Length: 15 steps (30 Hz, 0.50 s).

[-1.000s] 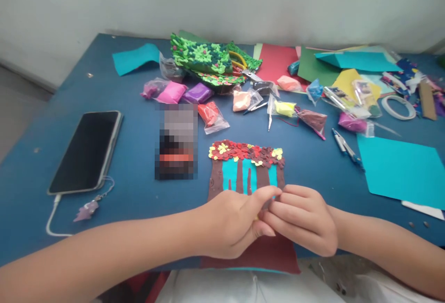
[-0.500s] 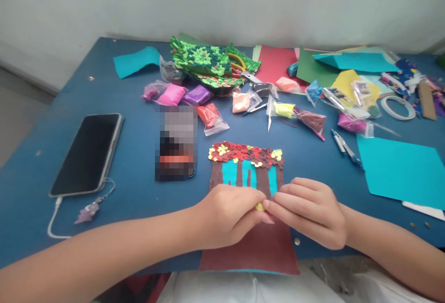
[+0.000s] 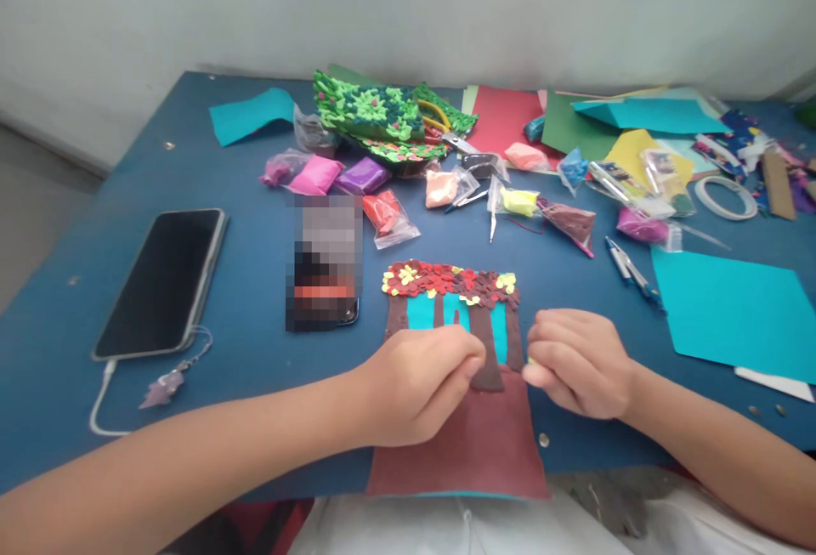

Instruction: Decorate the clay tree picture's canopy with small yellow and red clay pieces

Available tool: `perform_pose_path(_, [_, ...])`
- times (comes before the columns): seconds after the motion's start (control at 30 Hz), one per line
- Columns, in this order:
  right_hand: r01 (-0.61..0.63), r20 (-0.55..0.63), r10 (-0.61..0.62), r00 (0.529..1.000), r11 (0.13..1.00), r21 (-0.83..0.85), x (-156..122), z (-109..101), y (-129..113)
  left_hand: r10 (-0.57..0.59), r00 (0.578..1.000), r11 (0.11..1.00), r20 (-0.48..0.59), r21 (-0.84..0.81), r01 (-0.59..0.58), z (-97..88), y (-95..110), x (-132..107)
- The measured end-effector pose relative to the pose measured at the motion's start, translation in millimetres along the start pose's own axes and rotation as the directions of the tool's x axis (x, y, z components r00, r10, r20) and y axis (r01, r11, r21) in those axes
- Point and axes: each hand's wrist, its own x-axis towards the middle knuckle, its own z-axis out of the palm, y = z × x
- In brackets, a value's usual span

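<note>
My left hand [image 3: 424, 381] is closed over the lower middle of a clay picture [image 3: 459, 444], its curled fingers hiding anything inside. To the picture's right, my right hand [image 3: 580, 364] pinches a small bit of yellow clay [image 3: 531, 361], of which only a speck shows at the fingertips. The picture has brown clay ground and trunks [image 3: 488, 351] over turquoise paper. Small red, maroon and yellow clay petals [image 3: 446, 280] run along its top edge. The two hands are apart from each other.
Bags of clay lie behind the picture, among them red [image 3: 386, 215], yellow [image 3: 519, 201] and brown [image 3: 569, 223]. A phone [image 3: 162, 283] and a pixelated dark object [image 3: 323, 266] are at left. Pens [image 3: 631, 270], turquoise paper [image 3: 736, 313] and a tape roll [image 3: 725, 198] are at right.
My hands have come apart; the right moved slightly right with a bit of yellow clay. The yellow lump seen between them is no longer visible at my left fingertips, which have curled in.
</note>
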Motion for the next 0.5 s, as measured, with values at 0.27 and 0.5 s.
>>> perform_pose_path(0.27, [-0.051,-0.011,0.050,0.999,0.994,-0.098,-2.1,-3.6,9.3,-0.016,1.000,1.000,0.013,0.011,0.016,-0.3,-3.4,-2.3])
perform_pose_path(0.5, [-0.025,0.014,0.025,1.000,0.998,-0.056,0.5,-1.4,7.6,-0.004,1.000,1.000,0.008,0.030,0.004,1.8,-4.4,-3.6])
